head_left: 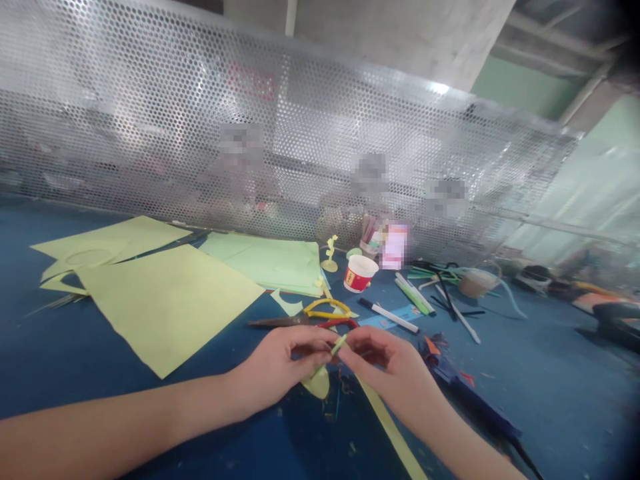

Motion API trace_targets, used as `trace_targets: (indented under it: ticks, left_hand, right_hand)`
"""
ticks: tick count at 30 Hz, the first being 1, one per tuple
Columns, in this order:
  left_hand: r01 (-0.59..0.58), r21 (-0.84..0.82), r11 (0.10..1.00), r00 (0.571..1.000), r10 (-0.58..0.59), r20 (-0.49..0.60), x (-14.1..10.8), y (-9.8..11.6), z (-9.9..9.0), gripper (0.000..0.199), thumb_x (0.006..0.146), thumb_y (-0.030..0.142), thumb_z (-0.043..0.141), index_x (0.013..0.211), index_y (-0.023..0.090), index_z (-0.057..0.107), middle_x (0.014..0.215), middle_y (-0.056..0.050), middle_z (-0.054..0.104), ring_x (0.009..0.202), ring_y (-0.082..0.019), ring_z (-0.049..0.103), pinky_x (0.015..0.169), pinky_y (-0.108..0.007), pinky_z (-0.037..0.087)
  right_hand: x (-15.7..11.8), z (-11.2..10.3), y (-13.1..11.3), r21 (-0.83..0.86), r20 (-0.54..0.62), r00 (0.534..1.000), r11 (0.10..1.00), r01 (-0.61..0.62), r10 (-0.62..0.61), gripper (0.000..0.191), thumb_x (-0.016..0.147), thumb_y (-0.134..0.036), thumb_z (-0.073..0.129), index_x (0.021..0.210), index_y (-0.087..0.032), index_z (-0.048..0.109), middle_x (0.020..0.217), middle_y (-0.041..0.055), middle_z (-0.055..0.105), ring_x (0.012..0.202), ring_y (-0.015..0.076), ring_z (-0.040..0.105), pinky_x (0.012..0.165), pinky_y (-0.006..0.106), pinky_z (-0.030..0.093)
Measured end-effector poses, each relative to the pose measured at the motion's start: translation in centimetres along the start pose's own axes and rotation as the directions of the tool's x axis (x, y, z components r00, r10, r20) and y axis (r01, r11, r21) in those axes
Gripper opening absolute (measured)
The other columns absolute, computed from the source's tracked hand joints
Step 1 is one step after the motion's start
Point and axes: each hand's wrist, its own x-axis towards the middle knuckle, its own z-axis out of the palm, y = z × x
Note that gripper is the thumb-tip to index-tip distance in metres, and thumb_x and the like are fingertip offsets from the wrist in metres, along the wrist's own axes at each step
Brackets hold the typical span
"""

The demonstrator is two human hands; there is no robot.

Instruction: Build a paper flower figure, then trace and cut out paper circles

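the fingers (pixel 313 363) partly hide what looks like folded paper (pixel 339 345).

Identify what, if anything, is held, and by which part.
The left hand and right hand pinch a small, narrow, pale-green paper piece near its lower end; the exact grip is blurred.

Red-and-white cup (pixel 361 274) on blue table (pixel 210 413)

Clocked from mid-view, we count two hands (pixel 275 363) at seven and five, at least one small paper piece (pixel 339 345) between them, one pair of scissors (pixel 285 322) near six, one red-and-white cup (pixel 361 275) and three markers (pixel 393 316) at four. We see one phone (pixel 395 245) at three.
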Motion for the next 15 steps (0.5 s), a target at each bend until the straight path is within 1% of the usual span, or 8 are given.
trace_targets:
  ticks: [5,10,12,15]
  left_hand:
    - [0.012,0.005,1.000,1.000,-0.012,0.001,-0.11,0.00,-0.06,0.027,0.082,0.023,0.055,0.108,0.026,0.065,0.099,0.000,0.068,0.094,-0.016,0.061,0.083,-0.026,0.046]
    - [0.050,-0.012,0.999,0.998,-0.050,-0.025,-0.01,-0.24,-0.08,0.032,0.081,0.025,0.057,0.112,0.025,0.063,0.099,-0.001,0.068,0.091,-0.017,0.062,0.080,-0.026,0.048]
    - [0.044,-0.005,0.999,0.998,-0.044,-0.037,-0.02,-0.29,-0.10,0.032,0.081,0.025,0.058,0.112,0.025,0.063,0.099,-0.001,0.068,0.091,-0.017,0.062,0.079,-0.026,0.048]
    - [0.019,-0.006,1.000,1.000,-0.019,-0.022,-0.08,-0.21,-0.15,0.031,0.081,0.024,0.056,0.111,0.026,0.063,0.100,0.000,0.068,0.093,-0.017,0.062,0.082,-0.026,0.047]
  right_hand:
    - [0.01,0.35,-0.13,0.019,-0.037,0.999,1.000,0.003,-0.002,0.016,0.076,-0.034,0.060,0.075,-0.018,0.062,0.068,-0.0001,0.063,0.063,0.0129,0.057,0.061,0.023,0.045]
    - [-0.11,0.67,-0.32,0.050,-0.063,0.998,0.999,0.012,-0.009,0.015,0.076,-0.033,0.060,0.072,-0.018,0.062,0.067,-0.0006,0.062,0.063,0.0121,0.056,0.060,0.022,0.044]
    - [-0.11,0.76,-0.35,0.055,-0.074,0.997,0.998,0.015,-0.011,0.015,0.076,-0.033,0.060,0.071,-0.019,0.062,0.068,-0.0006,0.062,0.063,0.0120,0.056,0.060,0.022,0.044]
    - [-0.15,0.83,-0.37,0.060,-0.085,0.996,0.998,0.024,-0.019,0.014,0.076,-0.032,0.060,0.072,-0.019,0.062,0.069,-0.0005,0.063,0.064,0.0122,0.057,0.060,0.021,0.045]
